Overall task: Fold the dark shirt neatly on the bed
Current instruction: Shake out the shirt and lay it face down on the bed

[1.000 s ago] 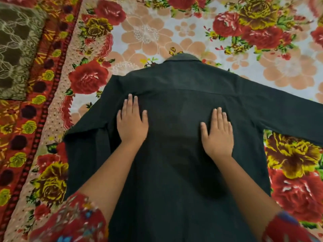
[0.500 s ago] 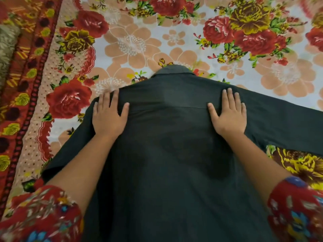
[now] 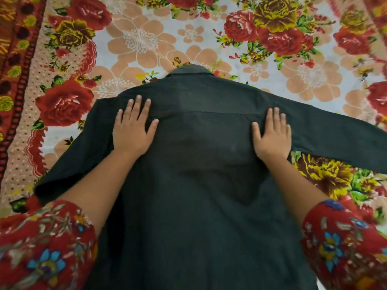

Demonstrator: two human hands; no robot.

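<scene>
Floral bedsheet (image 3: pixel 146 38) covers bed; dark shirt (image 3: pixel 199 185) spread flat on it, back up, collar far end, sleeves out. Left hand (image 3: pixel 133 126) and right hand (image 3: pixel 272 137) flat, fingers straight, pressing shirt's shoulders. No readable writing.

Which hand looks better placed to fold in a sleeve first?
Probably the left hand: the left sleeve lies close beside that forearm, while the right sleeve stretches off frame, beyond the right hand.

short red sleeves (image 3: pixel 48 245) printed with blue, yellow and grey flowers cover both upper arms, forearms bare.
</scene>
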